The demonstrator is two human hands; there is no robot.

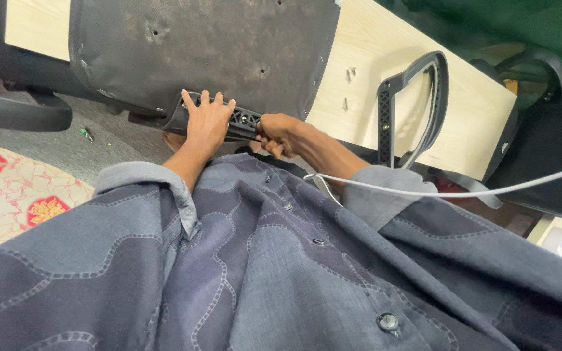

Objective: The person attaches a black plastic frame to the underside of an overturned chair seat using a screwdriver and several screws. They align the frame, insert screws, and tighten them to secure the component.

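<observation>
An upturned chair seat (229,45) with a dark, dusty underside lies on a pale wooden board (463,97). A black ribbed plastic armrest bracket (245,120) rests against the seat's near edge. My left hand (208,120) lies flat over the bracket's left part, fingers spread and pressing it to the seat. My right hand (278,134) is closed around the bracket's right end; whether a tool is inside the fist is hidden. Grey denim shirt sleeves cover both forearms.
A second black armrest loop (417,97) stands on the board to the right. Small screws (349,75) lie on the board. A white cable (456,192) crosses my right arm. A patterned mat (14,195) and a chair base arm (21,114) are on the left.
</observation>
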